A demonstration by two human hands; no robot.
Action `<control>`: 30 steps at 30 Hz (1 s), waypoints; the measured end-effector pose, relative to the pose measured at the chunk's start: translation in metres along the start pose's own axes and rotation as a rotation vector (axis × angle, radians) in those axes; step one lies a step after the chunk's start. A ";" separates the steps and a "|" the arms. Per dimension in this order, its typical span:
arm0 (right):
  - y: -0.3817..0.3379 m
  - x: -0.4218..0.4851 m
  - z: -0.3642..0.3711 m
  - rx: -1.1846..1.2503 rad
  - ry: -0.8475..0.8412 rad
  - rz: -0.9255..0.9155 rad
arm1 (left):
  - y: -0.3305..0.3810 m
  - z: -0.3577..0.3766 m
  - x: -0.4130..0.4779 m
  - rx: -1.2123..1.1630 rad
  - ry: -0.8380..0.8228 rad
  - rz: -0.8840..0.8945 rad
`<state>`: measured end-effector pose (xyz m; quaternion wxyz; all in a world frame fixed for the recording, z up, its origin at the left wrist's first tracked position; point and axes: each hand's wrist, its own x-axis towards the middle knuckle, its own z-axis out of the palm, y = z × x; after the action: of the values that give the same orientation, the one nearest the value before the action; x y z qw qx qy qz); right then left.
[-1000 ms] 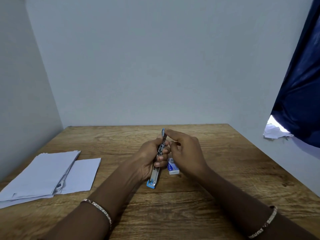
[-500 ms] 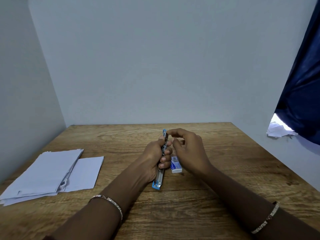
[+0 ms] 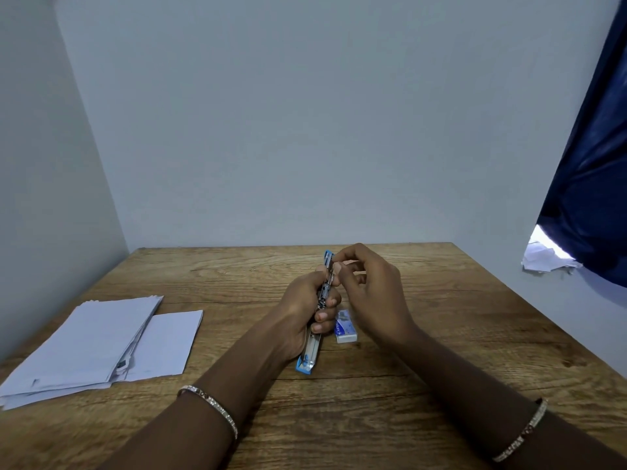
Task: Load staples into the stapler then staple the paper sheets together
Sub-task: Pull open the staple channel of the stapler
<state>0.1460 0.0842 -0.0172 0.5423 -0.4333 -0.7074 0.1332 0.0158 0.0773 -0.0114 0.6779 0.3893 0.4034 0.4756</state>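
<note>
Stapler [image 3: 317, 317] sits in the middle of the wooden table [image 3: 441, 351], gripped around its midsection by the left hand [image 3: 302, 310], whose fingers are curled tight round the metal body; the blue near end rests on the wood and the blue far end tilts up and away. Over the last second the right hand [image 3: 373, 293] has climbed along the stapler: its fingertips were pinching beside the middle of the open channel, and now thumb and forefinger are closed at the blue far tip. Whether they hold a strip of staples or only the tip itself is too small to tell. The left hand's hold and the stapler's slant look the same as 1 second ago.

My reading is that loading is still under way, with the right hand seating staples or working the top part at the far end; stapling has not begun.

Paper sheets [image 3: 91, 344] lie in a loose stack at the near left, well apart from the hands, with 1 more sheet poking out on their right side.

Just right of the stapler, partly behind the right hand, lies a small white and blue staple box [image 3: 346, 332]. It carries blue print, but the lettering is too small to read.
</note>
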 end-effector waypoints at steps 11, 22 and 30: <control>0.004 0.003 -0.002 0.098 -0.145 0.078 | -0.004 0.002 -0.001 0.082 -0.021 0.044; 0.001 0.003 -0.005 0.244 -0.242 0.188 | 0.001 0.003 -0.002 0.028 -0.005 0.003; 0.004 0.002 -0.001 0.149 -0.115 0.066 | 0.005 0.004 -0.007 0.016 0.033 -0.023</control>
<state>0.1493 0.0881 -0.0181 0.5267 -0.4065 -0.7110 0.2276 0.0162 0.0716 -0.0039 0.6734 0.3819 0.4229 0.4710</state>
